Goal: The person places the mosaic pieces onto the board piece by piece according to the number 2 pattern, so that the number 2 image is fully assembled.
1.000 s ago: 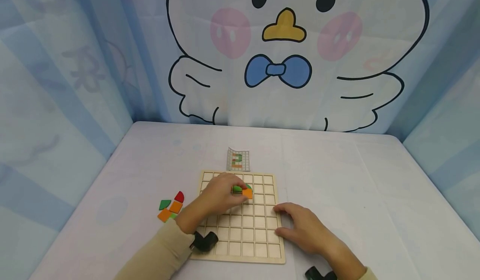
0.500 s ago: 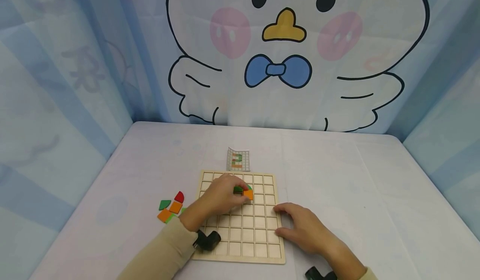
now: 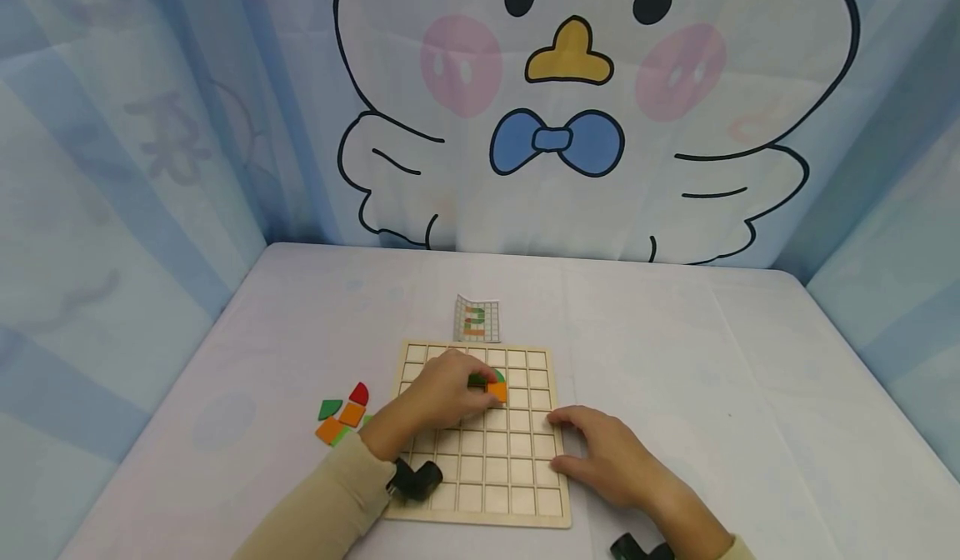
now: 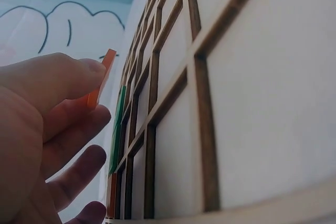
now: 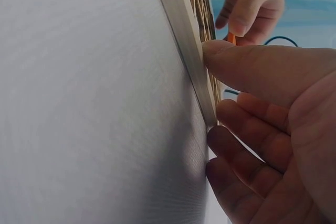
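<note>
Left hand (image 3: 442, 392) shifted slightly rightward, pinching orange tile (image 3: 497, 392), right hand (image 3: 611, 460) spread, touching edge of gridded board (image 3: 497, 471)

Matt cloth with faint creases covers the tabletop (image 3: 675, 377); beyond its far edge, the backdrop (image 3: 570, 210) is soft, folded cloth. Toward the near edge, the board (image 3: 496, 443) is matt wood, smooth in its squares. The orange tile (image 3: 497, 392) looks smooth, material unclear. The card (image 3: 477, 321) resembles folded paper; the left sleeve (image 3: 318, 493), matt cloth; its mount (image 3: 418, 482), smooth plastic.
</note>
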A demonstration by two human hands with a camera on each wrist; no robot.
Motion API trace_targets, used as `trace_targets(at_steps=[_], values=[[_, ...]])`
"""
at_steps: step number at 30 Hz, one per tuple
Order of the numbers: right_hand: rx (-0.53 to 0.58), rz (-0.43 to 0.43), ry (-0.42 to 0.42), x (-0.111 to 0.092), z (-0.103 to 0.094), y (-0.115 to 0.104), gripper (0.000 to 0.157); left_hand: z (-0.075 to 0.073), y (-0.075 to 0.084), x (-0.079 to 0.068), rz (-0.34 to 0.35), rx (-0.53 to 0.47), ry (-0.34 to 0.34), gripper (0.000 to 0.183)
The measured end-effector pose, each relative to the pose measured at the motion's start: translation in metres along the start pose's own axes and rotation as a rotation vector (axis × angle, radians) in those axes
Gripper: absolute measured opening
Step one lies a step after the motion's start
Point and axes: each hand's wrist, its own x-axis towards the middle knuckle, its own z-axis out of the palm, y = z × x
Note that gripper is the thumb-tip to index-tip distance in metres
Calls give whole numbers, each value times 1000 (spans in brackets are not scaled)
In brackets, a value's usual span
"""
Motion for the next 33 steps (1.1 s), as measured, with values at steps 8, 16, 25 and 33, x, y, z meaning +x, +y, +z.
trace_targets(at_steps=[8,16,25,33], values=[[-3,-7,3,0,0,1,48,0,-1,-2,26,33,5,18],[4,-18,4,0,0,2,48,1,-2,-1,39,42,19,16],[3,-19,8,0,0,1,47,3,-4,0,44,77,19,10],[3,-25,8,0,0,2,47,3,-3,0,66,132,26,10]])
